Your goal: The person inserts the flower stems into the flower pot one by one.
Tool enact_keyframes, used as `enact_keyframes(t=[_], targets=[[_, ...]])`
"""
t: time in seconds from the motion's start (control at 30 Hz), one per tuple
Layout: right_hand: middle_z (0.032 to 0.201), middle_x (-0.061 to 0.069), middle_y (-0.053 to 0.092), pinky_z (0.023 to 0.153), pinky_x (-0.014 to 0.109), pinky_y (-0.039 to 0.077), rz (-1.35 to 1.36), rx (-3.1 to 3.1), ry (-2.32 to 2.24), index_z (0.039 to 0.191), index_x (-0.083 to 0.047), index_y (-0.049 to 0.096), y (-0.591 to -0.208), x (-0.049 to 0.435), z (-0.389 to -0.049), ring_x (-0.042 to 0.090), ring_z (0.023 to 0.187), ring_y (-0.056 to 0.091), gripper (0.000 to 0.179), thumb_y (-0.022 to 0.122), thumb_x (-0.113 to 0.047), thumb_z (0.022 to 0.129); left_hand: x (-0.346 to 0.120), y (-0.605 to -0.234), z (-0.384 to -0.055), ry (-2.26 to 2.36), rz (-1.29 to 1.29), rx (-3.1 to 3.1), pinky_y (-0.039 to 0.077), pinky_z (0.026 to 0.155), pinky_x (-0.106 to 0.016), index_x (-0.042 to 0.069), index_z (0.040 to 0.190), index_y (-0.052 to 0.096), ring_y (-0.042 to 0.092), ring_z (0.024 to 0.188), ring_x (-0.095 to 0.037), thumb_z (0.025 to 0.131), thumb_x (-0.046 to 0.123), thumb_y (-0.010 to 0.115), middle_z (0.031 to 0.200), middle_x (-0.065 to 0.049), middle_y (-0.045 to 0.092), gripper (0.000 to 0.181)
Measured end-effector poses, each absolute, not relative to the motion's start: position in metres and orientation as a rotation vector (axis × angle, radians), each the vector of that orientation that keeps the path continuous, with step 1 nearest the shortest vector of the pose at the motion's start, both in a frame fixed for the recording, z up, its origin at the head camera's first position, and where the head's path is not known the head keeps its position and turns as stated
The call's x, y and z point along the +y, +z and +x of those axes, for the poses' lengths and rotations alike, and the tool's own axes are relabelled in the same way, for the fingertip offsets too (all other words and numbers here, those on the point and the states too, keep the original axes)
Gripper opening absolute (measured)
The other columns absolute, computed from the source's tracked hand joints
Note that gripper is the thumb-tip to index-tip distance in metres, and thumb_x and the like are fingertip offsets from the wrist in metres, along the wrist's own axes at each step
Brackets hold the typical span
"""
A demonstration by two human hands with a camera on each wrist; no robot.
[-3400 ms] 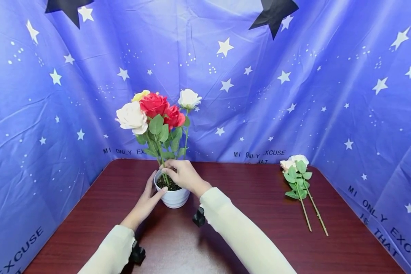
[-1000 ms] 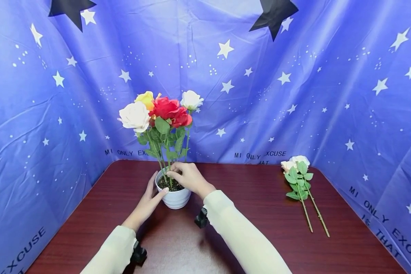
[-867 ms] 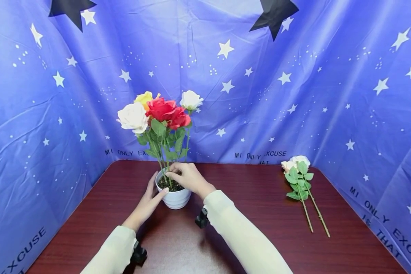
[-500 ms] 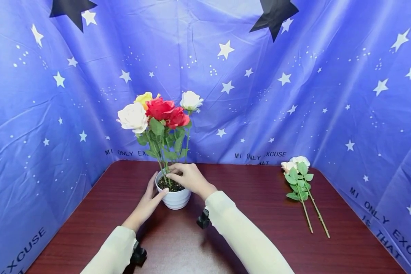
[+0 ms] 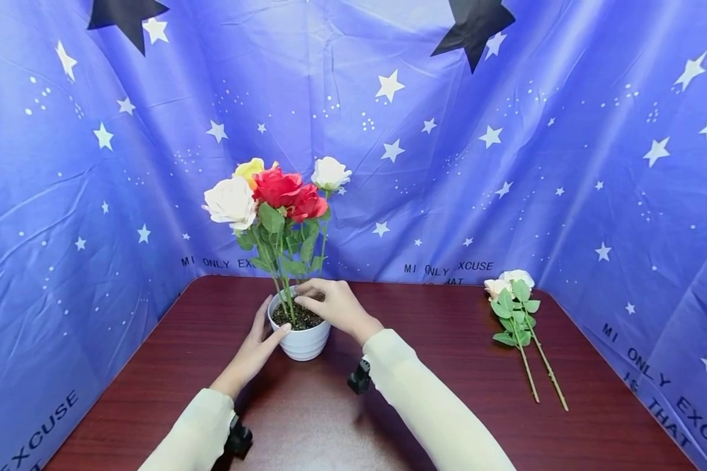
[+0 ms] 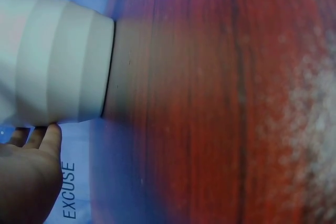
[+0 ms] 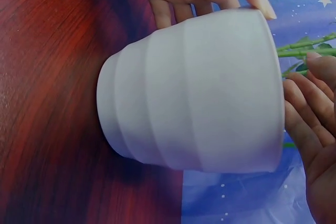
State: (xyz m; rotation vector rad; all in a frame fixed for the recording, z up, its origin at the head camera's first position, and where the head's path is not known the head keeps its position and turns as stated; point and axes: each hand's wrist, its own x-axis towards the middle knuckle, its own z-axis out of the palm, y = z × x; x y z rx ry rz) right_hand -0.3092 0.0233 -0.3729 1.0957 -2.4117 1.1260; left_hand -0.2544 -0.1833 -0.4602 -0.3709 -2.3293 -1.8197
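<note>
In the head view a white ribbed flower pot with dark soil stands on the table. My left hand holds its left side, thumb at the rim and fingers along the wall; the left wrist view shows fingertips against the white wall. Upright in the pot are two red roses, a yellow rose, a large whitish rose and a smaller white rose. My right hand hovers over the soil at the right rim, fingers loosely bent, beside the stems and apart from the front one.
Two pale roses with green leaves lie on the right side of the dark red wooden table, stems toward me. Blue star-printed cloth hangs around the back and sides. A black wrist camera sits under the right sleeve.
My right hand has let go of a red rose's stem and shifted slightly right. That rose has settled a little right of its place 3.4 s ago. The left hand stays on the pot.
</note>
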Motion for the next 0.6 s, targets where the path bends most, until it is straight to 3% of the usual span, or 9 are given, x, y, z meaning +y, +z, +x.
enact_keyframes(t=[0.6], targets=[[0.091, -0.004, 0.076, 0.074, 0.026, 0.055, 1.108, -2.371, 1.147, 0.111, -0.013, 0.075, -0.366, 0.073, -0.304, 0.003, 0.08, 0.068, 0.018, 0.072, -0.02, 0.095, -0.182, -0.46, -0.254, -1.819, -0.346, -2.333, 0.027, 0.113, -0.054, 0.016, 0.162, 0.007, 0.031, 0.142, -0.043, 0.102, 0.024, 0.06, 0.162, -0.021, 0.02, 0.08]])
